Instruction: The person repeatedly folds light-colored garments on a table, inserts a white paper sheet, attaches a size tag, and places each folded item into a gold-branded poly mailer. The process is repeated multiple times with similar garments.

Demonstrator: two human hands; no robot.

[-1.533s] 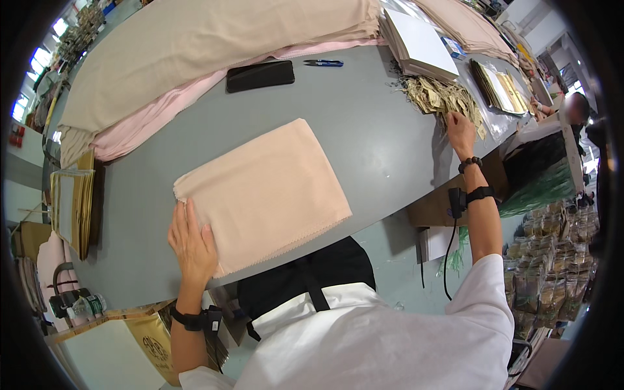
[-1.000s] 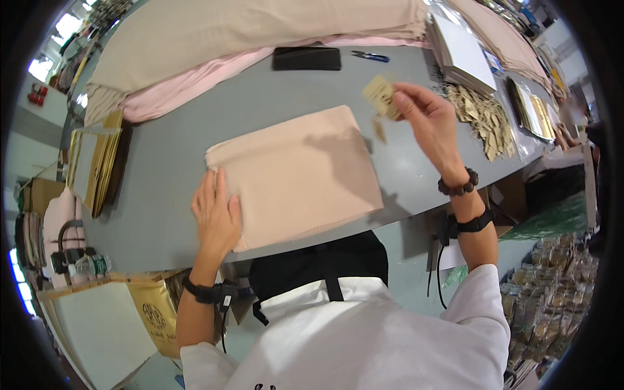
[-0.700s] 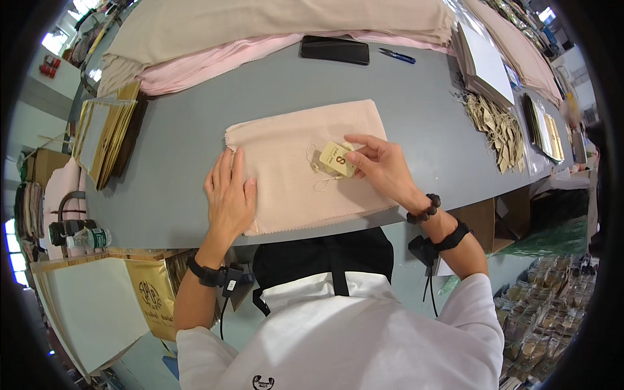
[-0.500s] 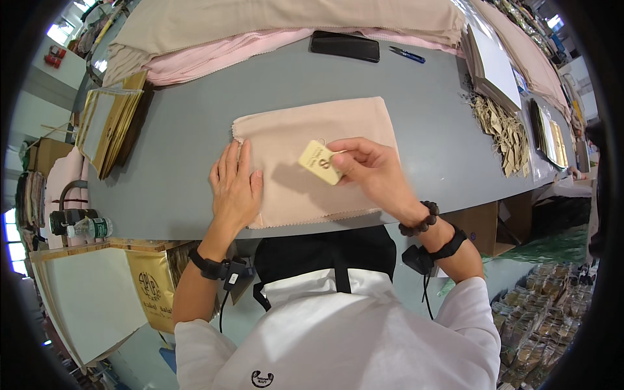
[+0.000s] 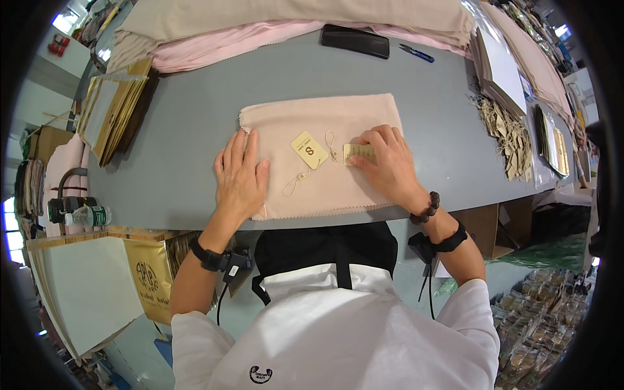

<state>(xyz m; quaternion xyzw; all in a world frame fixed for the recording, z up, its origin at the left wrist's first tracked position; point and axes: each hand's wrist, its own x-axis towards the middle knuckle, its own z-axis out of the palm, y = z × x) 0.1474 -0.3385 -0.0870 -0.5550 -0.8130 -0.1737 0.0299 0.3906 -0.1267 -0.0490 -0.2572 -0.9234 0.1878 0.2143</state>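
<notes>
A folded pale pink cloth (image 5: 305,192) with zigzag-cut edges lies on the grey table in front of me. My left hand (image 5: 239,174) rests flat on its left side, fingers stretched out. Near the cloth's middle lies a cream hang tag (image 5: 309,150) with dark print, its looped string (image 5: 296,184) trailing toward me. To the right, my right hand (image 5: 389,162) holds a second cream hang tag (image 5: 357,152) between thumb and fingers, low over the cloth. That tag's string loop (image 5: 331,146) extends left of it; its right end is hidden by the fingers.
Behind the cloth are a black phone (image 5: 355,41), a blue pen (image 5: 416,52) and stacked beige fabric (image 5: 292,16). Gold-edged packets (image 5: 114,110) stand at the left. White cards (image 5: 500,71) and a pile of strung tags (image 5: 506,138) are at the right. A plastic bottle (image 5: 89,216) lies far left.
One tag in my right hand has become two: one now lies on the cloth, the other is in my fingers further right. The right hand has moved right and lower; the left stays flat.
</notes>
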